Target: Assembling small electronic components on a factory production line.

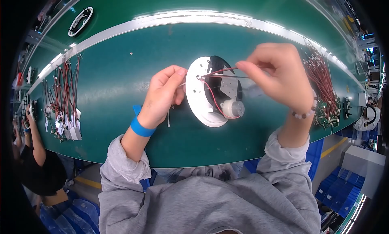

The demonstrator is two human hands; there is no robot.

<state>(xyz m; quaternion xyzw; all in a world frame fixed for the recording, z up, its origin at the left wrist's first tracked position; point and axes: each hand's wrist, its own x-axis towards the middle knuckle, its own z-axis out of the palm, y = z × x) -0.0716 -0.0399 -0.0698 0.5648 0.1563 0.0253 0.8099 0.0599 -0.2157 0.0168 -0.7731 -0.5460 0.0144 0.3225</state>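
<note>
A white round base point(193, 102) stands tilted on the green table in front of me, carrying a black curved part point(216, 65), a metal plate point(229, 87) and a small cylindrical motor point(234, 108). My left hand point(165, 90) is closed at the base's left rim; a thin pale strand shows by its fingers, but its grip is partly hidden. Pinched in my right hand point(273, 74) are dark red and black wires point(221, 71), stretched from a hole in the base. A thin red wire point(210, 92) runs down to the motor.
Left on the table lies a bundle of red-black wires point(67, 88) with white connectors; another wire bundle point(320, 71) with green boards lies right. A thin white strip point(169, 118) is near my left wrist. Beyond the pale ledge point(194, 18) sits a white-black ring point(80, 21). Another person's arm point(37, 138) shows left.
</note>
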